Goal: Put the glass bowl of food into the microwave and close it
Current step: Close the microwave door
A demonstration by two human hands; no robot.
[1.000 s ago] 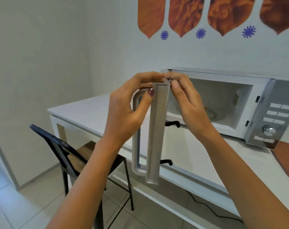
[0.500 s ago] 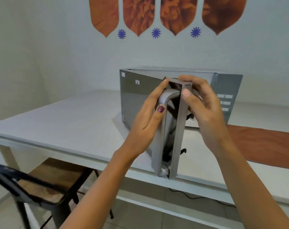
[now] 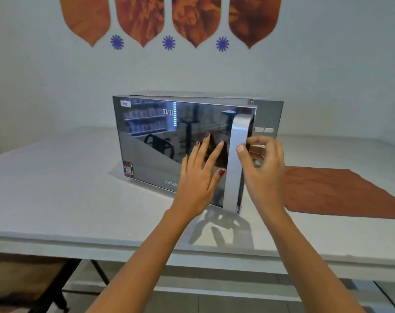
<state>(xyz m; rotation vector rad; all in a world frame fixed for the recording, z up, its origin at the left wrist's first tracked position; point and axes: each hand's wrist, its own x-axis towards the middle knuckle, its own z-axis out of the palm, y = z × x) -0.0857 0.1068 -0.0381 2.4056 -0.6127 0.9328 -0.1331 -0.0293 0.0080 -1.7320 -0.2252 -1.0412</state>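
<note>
Step in hand: looked like the very end of closing the microwave [image 3: 198, 141]. Its door [image 3: 169, 145] was nearly shut, with the handle edge a sliver proud of the body on the right.

Left hand [image 3: 201, 175]: flat against the mirrored door glass, fingers spread, palm near the lower middle of the door.

Right hand [image 3: 263, 163]: loosely curled just beside the handle [image 3: 237, 163], thumb tip touching its outer edge. It wasn't gripping anything, the fingers were just hooked in the air in front of the control panel [image 3: 267, 129].

Glass bowl: couldn't see it at all. The door was a mirror, so I'd guess it was inside, but no way to tell.

Next move: probably just a firm push from the flat left hand until the latch catches, while the right gets clear of the gap.

Orientation: microwave sat on the white table [image 3: 56, 188], long axis running left-right, front angled toward the camera's left. Handle ran vertically.

Also there: an orange cloth [image 3: 341, 193] lay on the table to the right.
</note>
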